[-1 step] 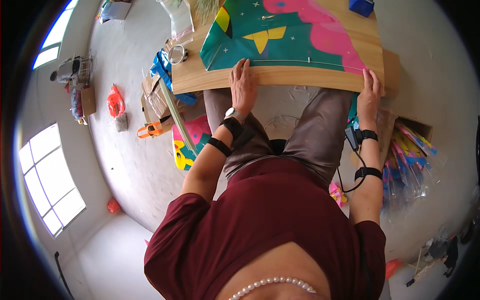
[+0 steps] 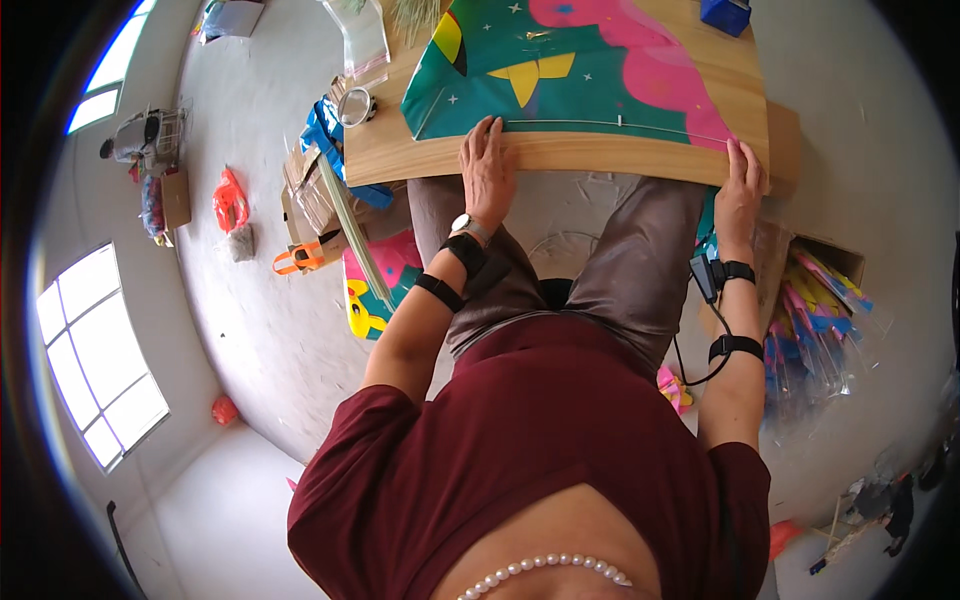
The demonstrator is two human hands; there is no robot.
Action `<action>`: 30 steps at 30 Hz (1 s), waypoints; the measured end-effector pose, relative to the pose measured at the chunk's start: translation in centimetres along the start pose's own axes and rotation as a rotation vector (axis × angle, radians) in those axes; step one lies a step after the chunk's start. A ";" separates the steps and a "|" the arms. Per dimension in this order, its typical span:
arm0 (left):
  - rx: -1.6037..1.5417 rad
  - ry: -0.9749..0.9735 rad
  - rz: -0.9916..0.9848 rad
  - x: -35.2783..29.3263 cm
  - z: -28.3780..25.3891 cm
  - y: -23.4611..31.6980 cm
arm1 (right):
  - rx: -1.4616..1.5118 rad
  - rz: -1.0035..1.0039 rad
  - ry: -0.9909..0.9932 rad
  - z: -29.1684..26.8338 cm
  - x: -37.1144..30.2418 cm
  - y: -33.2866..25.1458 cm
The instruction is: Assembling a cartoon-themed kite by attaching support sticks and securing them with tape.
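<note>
Teal sheet (image 2: 590, 95) with pink cloud shapes and yellow figures, printed, smooth-looking; whether film or woven cloth, cannot tell. Head view, the only one.

Sheet lies spread on the pale wooden table (image 2: 590, 156), its long side just inside the near edge. Thin white rod (image 2: 570, 122) runs along that side; small white tab (image 2: 619, 121) sits across it, between the hands.

Left hand (image 2: 487, 190): fingers narrow, close together, tips at the rod near the sheet's left part. Right hand (image 2: 738, 195): fingers narrow too, tips at the sheet's near right corner, by the rod's end. Pinching or merely pressing: cannot tell for either.

Handling, my judgement: keep both contacts light and level, so the rod lies straight and the sheet does not pucker. Thin rod probably bows if pushed endwise; better to steer from the left fingertips and let the right ones guard the corner. Worth checking that the tab sits flat rather than twisted. Black cable box (image 2: 707, 273) on the right forearm has a hanging loop; best kept off the table edge.

Nearby: clear ring (image 2: 355, 107), perhaps a tape roll, at the table's left side; blue block-shaped object (image 2: 724, 15) at the far right.
</note>
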State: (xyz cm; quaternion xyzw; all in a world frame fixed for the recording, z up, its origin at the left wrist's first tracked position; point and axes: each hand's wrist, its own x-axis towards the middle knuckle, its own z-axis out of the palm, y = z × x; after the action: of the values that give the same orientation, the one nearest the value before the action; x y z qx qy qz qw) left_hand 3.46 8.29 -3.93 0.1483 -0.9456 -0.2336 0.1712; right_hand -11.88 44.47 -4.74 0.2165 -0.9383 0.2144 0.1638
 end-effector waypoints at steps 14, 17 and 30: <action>0.050 -0.015 0.029 0.0 -0.1 0.6 | -0.038 0.002 -0.027 0.0 0.0 0.0; 0.061 -0.020 0.036 -0.1 0.0 0.4 | -0.044 0.013 -0.028 0.0 0.0 -0.2; -0.166 0.005 0.223 4.6 3.3 6.6 | -0.049 0.019 -0.012 -0.1 0.1 -0.4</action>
State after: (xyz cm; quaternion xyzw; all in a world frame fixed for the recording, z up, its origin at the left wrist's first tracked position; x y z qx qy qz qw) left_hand -3.25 13.50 -2.23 0.0279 -0.9331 -0.2904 0.2102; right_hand -11.74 44.17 -4.53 0.2048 -0.9462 0.1918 0.1612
